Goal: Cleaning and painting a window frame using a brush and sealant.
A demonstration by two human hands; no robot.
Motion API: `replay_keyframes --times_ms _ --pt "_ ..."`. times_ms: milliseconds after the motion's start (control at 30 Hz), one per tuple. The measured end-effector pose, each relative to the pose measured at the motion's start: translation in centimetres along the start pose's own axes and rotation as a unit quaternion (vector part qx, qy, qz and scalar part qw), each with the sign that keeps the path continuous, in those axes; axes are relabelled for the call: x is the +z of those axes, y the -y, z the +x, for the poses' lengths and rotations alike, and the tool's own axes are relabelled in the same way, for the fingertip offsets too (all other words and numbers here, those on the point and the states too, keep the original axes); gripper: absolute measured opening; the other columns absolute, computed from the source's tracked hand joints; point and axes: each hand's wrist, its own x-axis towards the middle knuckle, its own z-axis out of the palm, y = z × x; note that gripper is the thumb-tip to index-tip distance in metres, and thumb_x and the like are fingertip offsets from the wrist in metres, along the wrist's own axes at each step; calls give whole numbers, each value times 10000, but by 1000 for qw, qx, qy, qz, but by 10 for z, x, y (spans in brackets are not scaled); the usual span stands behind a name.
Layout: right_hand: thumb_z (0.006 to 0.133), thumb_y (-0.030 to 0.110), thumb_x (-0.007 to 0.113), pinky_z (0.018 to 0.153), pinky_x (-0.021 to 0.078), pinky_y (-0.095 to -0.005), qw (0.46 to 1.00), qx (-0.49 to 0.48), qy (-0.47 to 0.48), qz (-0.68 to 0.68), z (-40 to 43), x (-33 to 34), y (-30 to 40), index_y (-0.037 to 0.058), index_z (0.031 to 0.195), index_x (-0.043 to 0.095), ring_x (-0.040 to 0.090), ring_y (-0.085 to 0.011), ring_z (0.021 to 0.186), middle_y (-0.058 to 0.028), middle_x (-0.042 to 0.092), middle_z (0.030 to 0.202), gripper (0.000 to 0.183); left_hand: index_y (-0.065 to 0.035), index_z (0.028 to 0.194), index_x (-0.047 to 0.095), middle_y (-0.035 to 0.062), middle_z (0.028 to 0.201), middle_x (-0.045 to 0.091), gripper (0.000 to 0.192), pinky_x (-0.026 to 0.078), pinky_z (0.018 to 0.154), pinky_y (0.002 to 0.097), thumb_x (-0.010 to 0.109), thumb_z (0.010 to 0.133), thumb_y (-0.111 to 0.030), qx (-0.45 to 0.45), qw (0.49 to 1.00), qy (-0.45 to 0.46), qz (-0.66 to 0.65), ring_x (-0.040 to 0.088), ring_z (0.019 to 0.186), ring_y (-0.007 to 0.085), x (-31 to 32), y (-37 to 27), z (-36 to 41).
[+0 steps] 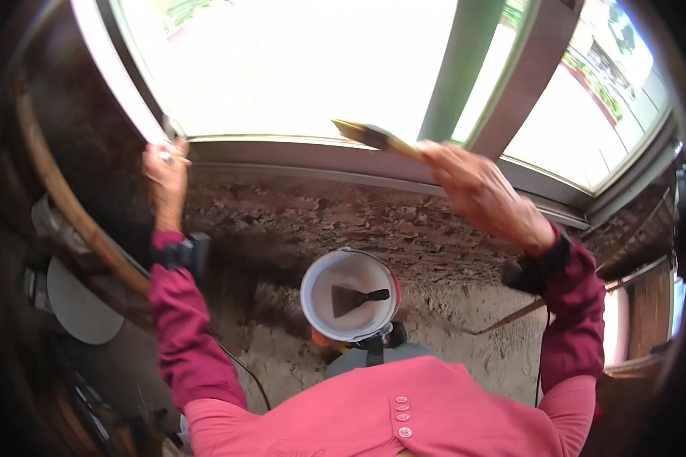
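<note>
My right hand (480, 188) is closed round the handle of a brush (374, 137), whose yellowish bristle end points left in front of the window's lower frame (297, 154). My left hand (168, 171) is at the lower left corner of the window, its fingers on the edge of a pale frame strip (126, 85); whether it grips the strip or only touches it is unclear. Below, between my arms, a white bucket (311, 303) has a putty knife (351, 300) with a black handle lying in or across it. The bucket's content looks pale.
A rough brick or stone wall (331, 211) runs below the window. At the left are a curved wooden pole (63, 188) and a round grey disc (83, 303). A thin stick (509, 317) leans at the right. A dark cable (246, 371) hangs beside my left sleeve.
</note>
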Motion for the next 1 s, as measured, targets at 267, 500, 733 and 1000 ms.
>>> replay_keyframes --times_ms 267,500,733,1000 --pt "835 77 471 494 470 -341 946 -287 5 -147 235 93 46 31 893 573 563 -227 554 -118 551 684 126 -17 947 573 100 727 557 207 443 565 349 619 774 -121 -357 902 205 -127 565 623 217 -67 1 -298" --pt "840 70 487 486 486 -285 931 -300 74 -197 321 123 132 -7 850 545 552 -173 598 -96 558 712 96 3 895 613 148 740 620 219 464 644 351 648 718 -122 -587 796 144 25 593 684 247 -189 18 -530" --pt "922 228 305 747 492 -222 930 -105 326 -133 275 91 124 112 969 459 531 -88 800 -2 445 1246 199 10 849 620 162 711 606 196 459 634 370 654 697 -110 -658 734 164 39 588 658 270 -186 -2 -613" --pt "788 34 511 579 483 -292 883 -327 250 -224 154 21 34 93 1058 447 494 -208 757 -91 430 876 284 -6 906 625 136 751 628 216 466 653 352 645 732 -133 -610 752 245 -57 595 687 230 -124 2 -548"
